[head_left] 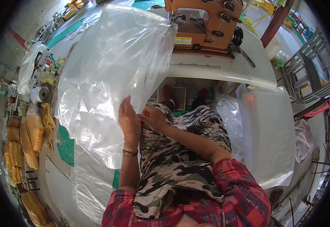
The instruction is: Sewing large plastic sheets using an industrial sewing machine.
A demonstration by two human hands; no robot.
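Observation:
A large clear plastic bag or sheet (97, 72) drapes from the sewing machine down the left side of the table. My left hand (129, 119) lies along its right edge, fingers stretched upward and held together. Close beside it, over my lap, is my right hand (154, 118), its fingers curled and its thumb reaching toward the left hand. Whatever those curled fingers may hold is hidden. The brown sewing machine (206, 28) stands at the far side of the table, with the sheet's upper right corner near its needle area.
A stack of clear plastic sheets (269, 140) hangs at my right. Crumpled clear plastic (229, 117) lies beside my knee. Yellow-orange bundles (34, 128) and a white roll (40, 94) are at the left. A grey metal chair (308, 68) stands at the far right.

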